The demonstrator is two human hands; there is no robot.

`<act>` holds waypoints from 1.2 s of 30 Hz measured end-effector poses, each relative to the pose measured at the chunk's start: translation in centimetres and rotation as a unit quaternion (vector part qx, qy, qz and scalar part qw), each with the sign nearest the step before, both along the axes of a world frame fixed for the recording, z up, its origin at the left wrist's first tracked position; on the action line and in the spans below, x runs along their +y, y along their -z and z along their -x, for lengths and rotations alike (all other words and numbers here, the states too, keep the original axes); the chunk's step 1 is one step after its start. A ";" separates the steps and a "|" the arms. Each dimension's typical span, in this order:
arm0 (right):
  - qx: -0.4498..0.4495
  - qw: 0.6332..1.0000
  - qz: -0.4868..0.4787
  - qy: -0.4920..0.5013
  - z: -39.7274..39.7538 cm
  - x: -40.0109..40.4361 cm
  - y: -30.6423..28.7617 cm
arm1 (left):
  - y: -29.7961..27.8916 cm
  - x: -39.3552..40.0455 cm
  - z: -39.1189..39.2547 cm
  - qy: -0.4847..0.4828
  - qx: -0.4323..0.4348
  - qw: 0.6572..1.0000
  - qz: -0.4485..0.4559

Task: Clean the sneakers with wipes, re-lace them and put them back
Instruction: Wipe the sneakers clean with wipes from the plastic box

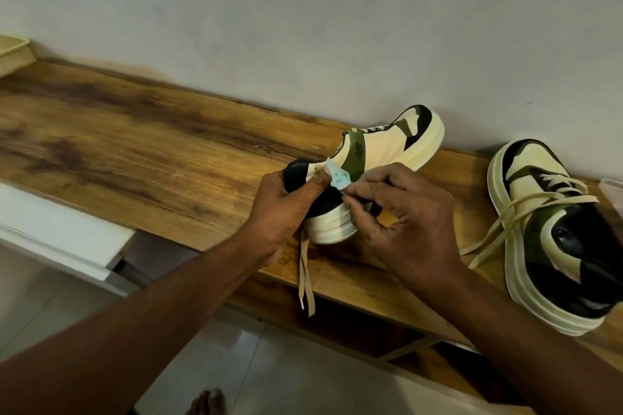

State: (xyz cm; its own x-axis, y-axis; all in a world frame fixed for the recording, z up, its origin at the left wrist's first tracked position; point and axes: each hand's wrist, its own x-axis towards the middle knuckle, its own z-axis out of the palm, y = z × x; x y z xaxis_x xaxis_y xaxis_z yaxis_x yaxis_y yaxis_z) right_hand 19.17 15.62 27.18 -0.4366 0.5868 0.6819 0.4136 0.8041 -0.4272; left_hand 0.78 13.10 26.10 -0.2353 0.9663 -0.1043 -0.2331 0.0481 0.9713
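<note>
Sneaker is gripped at the heel by the left hand. Small wipe is pinched by the right hand fingers & pressed on it. 2nd sneaker is set nearby on the wood shelf.

2 sneakers, 1 wipe

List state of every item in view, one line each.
left hand: grips heel of held sneaker
right hand: pinches wipe
wipe: crumpled, against held sneaker
held sneaker: on its side, lace hanging loose
second sneaker: upright on shelf, laces untied
shelf: carries both sneakers
</note>
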 end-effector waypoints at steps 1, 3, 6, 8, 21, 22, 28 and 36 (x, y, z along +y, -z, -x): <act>-0.038 0.998 -0.027 -0.035 0.0 -0.2 0.0 | -0.1 0.0 -0.1 0.008 0.008 1.000 0.000; -0.127 0.984 -0.085 -0.096 0.2 -0.8 0.3 | -0.2 -0.2 -0.2 0.027 0.023 0.999 -0.010; -0.110 0.990 -0.076 -0.048 -0.2 0.1 0.5 | -0.3 -0.3 -0.1 0.037 0.046 0.998 -0.011; 0.007 0.999 0.002 0.031 -1.2 2.0 0.0 | -0.3 -0.3 0.0 0.033 0.044 0.998 -0.006; -0.026 1.000 -0.008 0.013 -0.8 1.3 0.8 | -0.5 -0.1 0.5 0.021 0.026 0.999 -0.002; -0.008 0.999 0.011 0.046 -1.4 2.1 0.7 | -0.5 -0.1 0.6 0.023 0.024 0.999 -0.003; 0.062 0.987 0.080 0.124 -2.3 2.9 0.3 | -0.2 0.0 0.5 0.016 0.031 0.999 -0.001; -0.055 0.997 -0.047 -0.024 0.1 0.4 1.6 | -0.5 0.1 1.3 0.039 0.032 0.999 0.000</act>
State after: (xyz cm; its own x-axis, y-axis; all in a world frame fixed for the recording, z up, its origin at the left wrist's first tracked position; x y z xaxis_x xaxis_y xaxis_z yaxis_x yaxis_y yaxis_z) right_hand 19.04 16.03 25.59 -0.5377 0.4994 0.6793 0.4136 0.8583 -0.3036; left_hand -0.57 13.23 26.64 -0.1660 0.9818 -0.0918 -0.1664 0.0639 0.9840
